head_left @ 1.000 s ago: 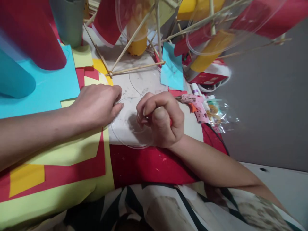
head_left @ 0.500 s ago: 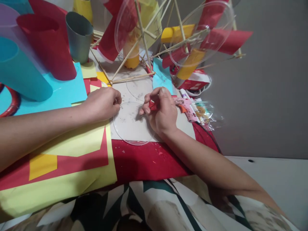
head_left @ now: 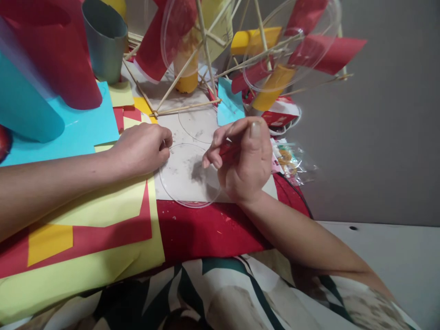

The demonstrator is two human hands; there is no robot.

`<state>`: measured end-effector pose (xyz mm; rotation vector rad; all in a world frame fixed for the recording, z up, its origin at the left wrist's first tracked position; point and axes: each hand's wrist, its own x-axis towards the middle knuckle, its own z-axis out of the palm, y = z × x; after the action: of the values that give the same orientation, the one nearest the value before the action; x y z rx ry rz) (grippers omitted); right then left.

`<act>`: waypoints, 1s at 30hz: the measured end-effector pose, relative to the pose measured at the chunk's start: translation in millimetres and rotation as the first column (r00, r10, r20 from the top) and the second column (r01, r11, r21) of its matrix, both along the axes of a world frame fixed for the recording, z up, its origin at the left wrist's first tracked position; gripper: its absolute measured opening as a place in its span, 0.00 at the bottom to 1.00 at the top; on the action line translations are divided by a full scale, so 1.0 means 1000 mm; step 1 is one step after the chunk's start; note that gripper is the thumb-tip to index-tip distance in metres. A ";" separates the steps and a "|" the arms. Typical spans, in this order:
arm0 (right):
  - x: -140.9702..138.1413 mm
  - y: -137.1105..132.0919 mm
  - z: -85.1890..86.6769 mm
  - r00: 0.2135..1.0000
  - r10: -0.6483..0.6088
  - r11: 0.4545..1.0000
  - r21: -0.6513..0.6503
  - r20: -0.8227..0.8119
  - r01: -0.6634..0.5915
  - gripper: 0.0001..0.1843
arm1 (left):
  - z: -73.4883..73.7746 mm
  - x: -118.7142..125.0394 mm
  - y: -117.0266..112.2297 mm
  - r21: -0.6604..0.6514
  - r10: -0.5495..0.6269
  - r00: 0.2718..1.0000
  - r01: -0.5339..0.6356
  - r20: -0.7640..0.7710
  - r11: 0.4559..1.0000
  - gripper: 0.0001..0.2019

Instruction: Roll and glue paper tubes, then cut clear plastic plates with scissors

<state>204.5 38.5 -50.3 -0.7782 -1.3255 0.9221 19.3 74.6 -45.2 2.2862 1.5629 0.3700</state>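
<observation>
A round clear plastic disc (head_left: pixel 196 205) lies over the front edge of a smudged grey board (head_left: pixel 187 181). My left hand (head_left: pixel 142 146) is closed at the disc's left rim, its fingertips partly hidden. My right hand (head_left: pixel 245 158) hovers above the disc's right side, fingers curled and thumb towards me. A small red thing (head_left: pixel 229 150) shows inside the right hand; its kind is mostly hidden by the fingers. Farther back on the board lies a second clear disc (head_left: pixel 197 137).
A stick frame (head_left: pixel 185 107) with clear discs and red and yellow paper rolls stands behind. Rolled paper tubes (head_left: pixel 106 46) crowd the left back. Coloured sheets (head_left: pixel 113 206) lie under my left forearm. On the right are a plastic bag (head_left: pixel 292 162), a black cord and a grey wall.
My right hand has risen slightly and moved right, its thumb turning more towards me, now covering most of the pink object behind it. My left hand and the disc stay nearly in place.
</observation>
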 end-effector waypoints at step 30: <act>0.035 0.019 0.032 0.991 -0.127 0.981 -0.142 0.030 0.130 0.17 | 0.000 -0.006 -0.004 0.108 -0.032 0.992 0.019 0.119 0.994 0.16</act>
<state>239.7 57.1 -18.5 -0.9758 -1.2210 0.9151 13.7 70.9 -45.3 2.3140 1.4863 0.5865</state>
